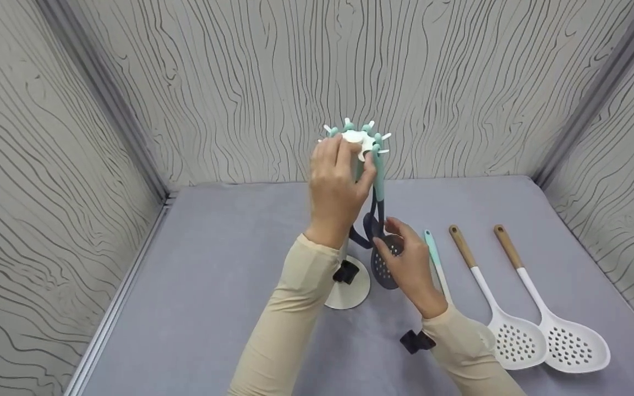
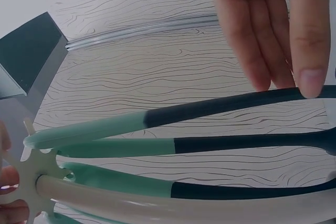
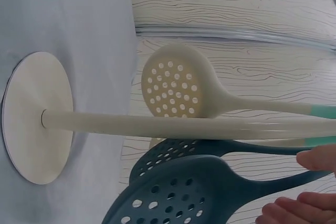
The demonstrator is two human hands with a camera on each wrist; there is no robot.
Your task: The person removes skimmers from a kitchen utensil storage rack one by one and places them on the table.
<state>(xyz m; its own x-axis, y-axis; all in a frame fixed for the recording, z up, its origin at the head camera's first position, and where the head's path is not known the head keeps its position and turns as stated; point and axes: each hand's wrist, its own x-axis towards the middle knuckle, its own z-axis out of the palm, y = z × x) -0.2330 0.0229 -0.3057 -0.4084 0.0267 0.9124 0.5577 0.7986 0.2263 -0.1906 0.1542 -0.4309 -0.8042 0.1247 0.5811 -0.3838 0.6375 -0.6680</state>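
Observation:
A cream utensil rack stands upright on its round base, with a hooked wheel on top. My left hand grips that wheel, fingertips over its top and thumb at its side. Several utensils with mint handles hang around the pole. With my right hand I pinch the dark neck of a hanging slotted spoon, thumb on one side and fingers on the other. Behind it hangs another dark slotted spoon. A cream skimmer hangs across the pole in the right wrist view.
Right of the rack, two white skimmers with wooden handles lie on the grey cloth. Beside them is a utensil with a turquoise handle, its head hidden by my right arm. Wood-patterned panels enclose the table.

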